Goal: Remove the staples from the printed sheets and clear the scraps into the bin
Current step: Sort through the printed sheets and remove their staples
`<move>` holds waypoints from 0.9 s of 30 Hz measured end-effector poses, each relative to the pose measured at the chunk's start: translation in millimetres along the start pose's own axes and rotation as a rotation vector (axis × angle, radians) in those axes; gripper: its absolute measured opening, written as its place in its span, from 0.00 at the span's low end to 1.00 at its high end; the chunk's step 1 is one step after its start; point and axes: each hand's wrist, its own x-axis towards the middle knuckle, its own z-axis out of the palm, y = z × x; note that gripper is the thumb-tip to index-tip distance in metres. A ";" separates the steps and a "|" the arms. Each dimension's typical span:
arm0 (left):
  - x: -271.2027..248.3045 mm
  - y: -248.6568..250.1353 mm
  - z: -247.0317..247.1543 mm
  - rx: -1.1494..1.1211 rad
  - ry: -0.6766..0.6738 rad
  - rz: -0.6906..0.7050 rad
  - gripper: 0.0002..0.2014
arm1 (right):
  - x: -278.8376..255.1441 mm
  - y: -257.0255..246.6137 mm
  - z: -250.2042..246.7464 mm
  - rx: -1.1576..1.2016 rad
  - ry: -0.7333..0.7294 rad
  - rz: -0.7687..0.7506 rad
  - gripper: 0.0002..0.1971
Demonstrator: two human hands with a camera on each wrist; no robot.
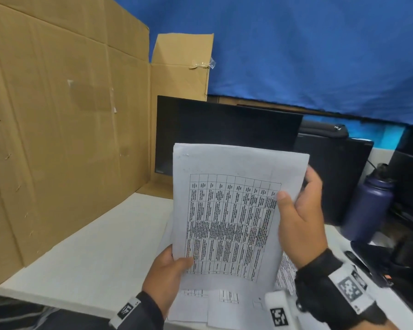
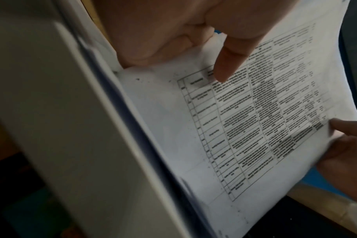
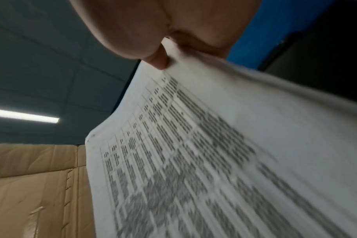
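1. I hold a bunch of printed sheets (image 1: 234, 210) up in the air, over the white surface (image 1: 100, 246). They are right in front of me.
2. I cannot see a staple on the sheets. The top left corner, at about 11 o'clock, has small marks, but they are too tiny to tell.
3. More sheets (image 1: 200, 303) lie flat on the surface under my hands, at about 6 o'clock.
4. I see no bin and no staple tool, and I see no scraps. So I think most of the job is still to do, but I cannot be sure.
5. My left hand (image 1: 165, 279) grips the bottom left corner of the bunch. The thumb is on the front and the fingers are behind.
6. My right hand (image 1: 301, 217) pinches the right edge, at about 3 o'clock. The thumb presses on the front and the fingers curl behind the paper.
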 end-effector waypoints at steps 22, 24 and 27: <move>11.0 -7.2 -17.6 0.313 0.050 0.111 0.08 | -52.0 43.6 35.2 0.030 -0.116 0.395 0.10; 8.7 -3.6 -16.5 0.391 0.041 0.135 0.08 | -60.1 55.1 30.4 -0.049 -0.163 0.436 0.08; 7.5 -0.8 -16.5 0.417 0.016 0.130 0.08 | -68.1 73.1 23.2 -0.167 -0.232 0.504 0.07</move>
